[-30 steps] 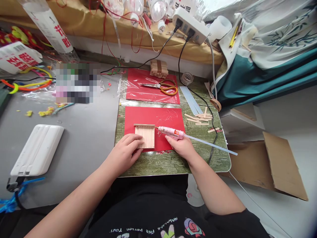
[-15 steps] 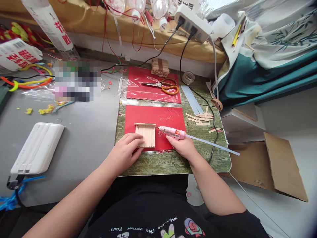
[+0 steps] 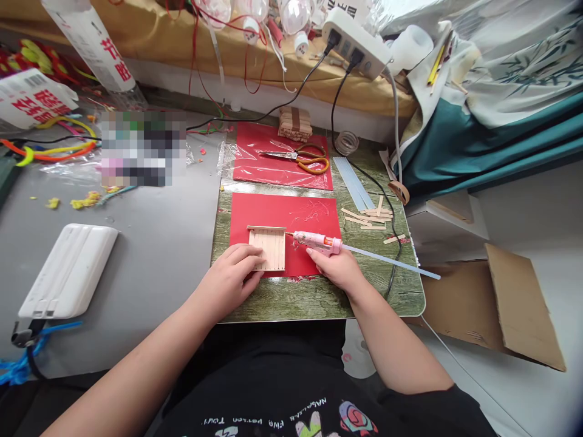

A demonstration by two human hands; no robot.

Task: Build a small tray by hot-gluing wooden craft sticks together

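My left hand [image 3: 233,274] grips the left side of a small panel of wooden craft sticks [image 3: 274,247], steadying it with fingers over its face. Edge strips run along the panel's top and bottom. It lies on a red sheet [image 3: 264,209]. In my right hand [image 3: 339,267] is a pink hot glue gun [image 3: 314,241], pointing left. Its nozzle is at the panel's upper right corner; whether it touches I cannot tell. A long translucent glue stick [image 3: 392,261] sticks out of the gun's back. Thin glue strings [image 3: 314,210] lie on the sheet.
Behind lie scissors [image 3: 303,158] on a wrapped red pack [image 3: 248,164] and a bundle of craft sticks [image 3: 295,124]. Spare glue sticks [image 3: 353,183] and loose craft sticks [image 3: 373,215] are at right, near a black cable [image 3: 380,188]. A white power bank [image 3: 70,270] lies left.
The glue gun's rear and the glue stick have shifted very slightly. Both hands and the stick panel look otherwise the same.
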